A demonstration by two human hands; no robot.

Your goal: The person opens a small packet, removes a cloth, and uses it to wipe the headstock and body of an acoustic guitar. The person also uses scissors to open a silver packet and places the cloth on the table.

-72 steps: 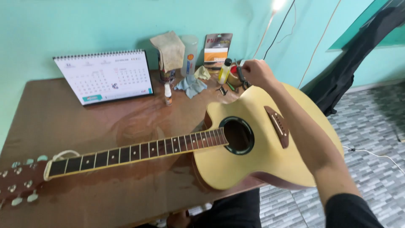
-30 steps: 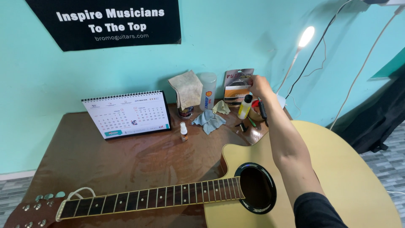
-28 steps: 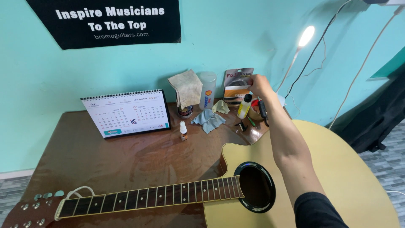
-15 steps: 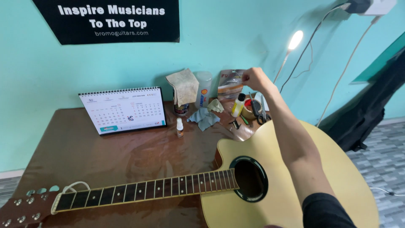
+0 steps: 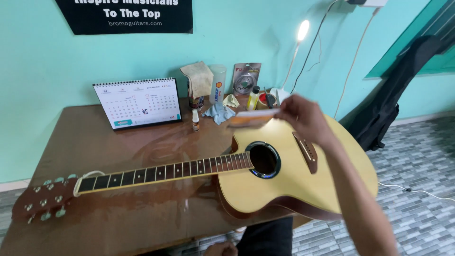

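The flat packet with an orange and white face (image 5: 251, 118) is pinched at its right end by the right hand (image 5: 303, 118), fingers closed on it, and hangs in the air above the upper bout of the pale yellow acoustic guitar (image 5: 294, 175), just short of the table's far edge. Its long axis runs roughly left to right, nearly level, its free end pointing toward the left. It looks motion-blurred, so finer detail cannot be told.

The guitar lies face up on the glossy brown wooden table (image 5: 95, 142), body at the near right corner and overhanging the edge, neck running left to the brown headstock (image 5: 42, 206) at the near left corner.

Along the far edge stand a white desk calendar (image 5: 137, 102), a small dropper bottle (image 5: 195, 120), a crumpled blue cloth (image 5: 217, 113), a beige rag draped over a jar (image 5: 199, 78), a translucent cylinder (image 5: 218, 90), a silver packet against the wall (image 5: 245, 78) and a yellow bottle (image 5: 254, 98). A lit lamp (image 5: 302, 29) shines above.

The left hand (image 5: 220, 249) shows only partly at the bottom; its grip cannot be told.

Half a second ago the right hand was raised by the wall at the silver packet; now it is lower and nearer, carrying the packet.
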